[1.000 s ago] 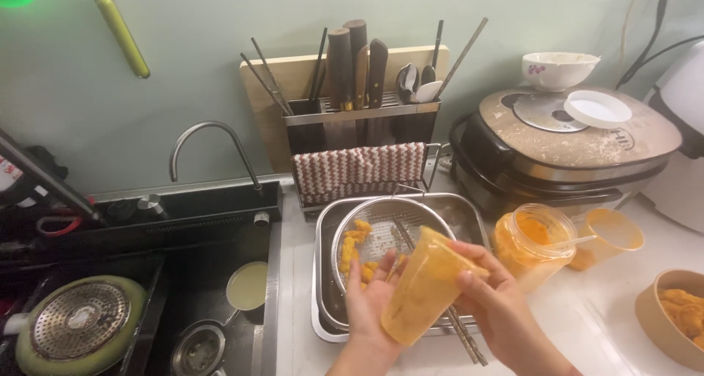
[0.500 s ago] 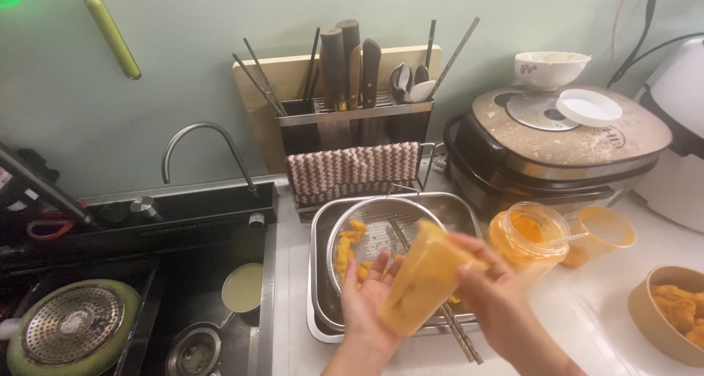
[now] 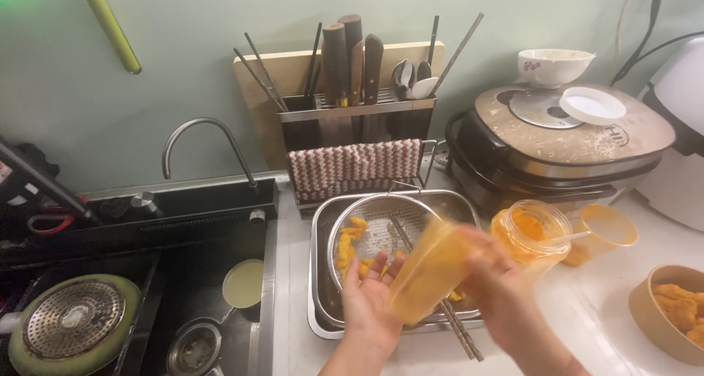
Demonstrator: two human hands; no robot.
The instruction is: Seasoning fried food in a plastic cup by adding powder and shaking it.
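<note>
Two hands tilt a cloudy orange-smeared plastic container over a strainer by the sink

Largest, the black sink lies left; beside it a steel tray holds the round mesh strainer with yellow-orange pieces and chopsticks across it. Above these the plastic container is held tipped, blurred; the right hand wraps its fingers around its side, the left hand is spread open-palmed under its lower end. An orange-filled jar stands just right
</note>
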